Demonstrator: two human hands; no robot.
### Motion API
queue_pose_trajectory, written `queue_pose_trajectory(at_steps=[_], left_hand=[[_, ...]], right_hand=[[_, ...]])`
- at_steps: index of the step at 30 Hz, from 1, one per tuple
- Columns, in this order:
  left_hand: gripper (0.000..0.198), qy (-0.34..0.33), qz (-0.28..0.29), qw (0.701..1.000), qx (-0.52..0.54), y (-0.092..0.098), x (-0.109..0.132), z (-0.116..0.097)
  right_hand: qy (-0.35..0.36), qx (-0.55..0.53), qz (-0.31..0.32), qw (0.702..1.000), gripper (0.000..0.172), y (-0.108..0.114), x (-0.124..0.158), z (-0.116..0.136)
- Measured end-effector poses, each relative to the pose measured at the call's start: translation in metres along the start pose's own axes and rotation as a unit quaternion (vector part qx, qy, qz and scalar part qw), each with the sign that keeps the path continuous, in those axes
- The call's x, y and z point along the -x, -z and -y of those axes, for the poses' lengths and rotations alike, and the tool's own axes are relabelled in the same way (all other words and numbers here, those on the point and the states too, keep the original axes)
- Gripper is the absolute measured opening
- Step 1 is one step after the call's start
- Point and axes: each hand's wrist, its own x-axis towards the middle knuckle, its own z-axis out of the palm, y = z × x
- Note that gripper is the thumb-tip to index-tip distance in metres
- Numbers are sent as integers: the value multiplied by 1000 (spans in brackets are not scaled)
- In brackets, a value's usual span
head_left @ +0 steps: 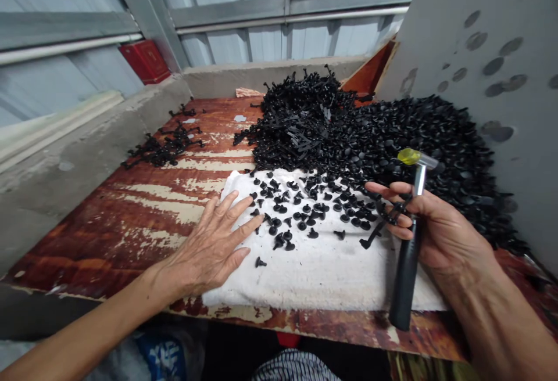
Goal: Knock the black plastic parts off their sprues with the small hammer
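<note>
Nearest, the person's left hand [209, 247] lies flat and open, fingers spread and holding nothing, on a folded white cotton towel [314, 276]. The right hand [440, 224] is closed in a narrow grip around a black-handled hammer [407, 265] with a chrome shaft and a yellow plastic face [408, 156]. Its fingers also appear to pinch a short black plastic runner of clips [386, 215], though the exact hold is partly hidden. On the towel, between the hands, lies a scattering of separate black plastic push clips [300, 221], some upright and some on their sides. Beyond them, a large mound of black round-headed clips [418, 154] spreads to the right, and a tangled heap of black runners with clips attached [300, 119] rises behind the towel. Only a small share of the black pieces lies apart on the towel; the great bulk sits in those two piles. To the left, a smaller cluster of black runners [163, 146] lies on a worn, red-stained plywood board [131, 236]. A grey dented panel [492, 38] stands at the far right.
</note>
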Motion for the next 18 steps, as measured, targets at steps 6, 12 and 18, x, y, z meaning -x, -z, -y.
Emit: queue_pose_trajectory(at_steps=[6,12,18], left_hand=[[49,7,-2,1000,30,-4,-5,-6],[44,5,-4,998,68,-1,11,-7],[31,110,-83,972,190,19,16,-7]], right_hand=[[4,8,7,1000,33,-1,3,-2],[15,17,8,1000,35,1,3,0],[29,62,32,997,31,-17,25,-15]])
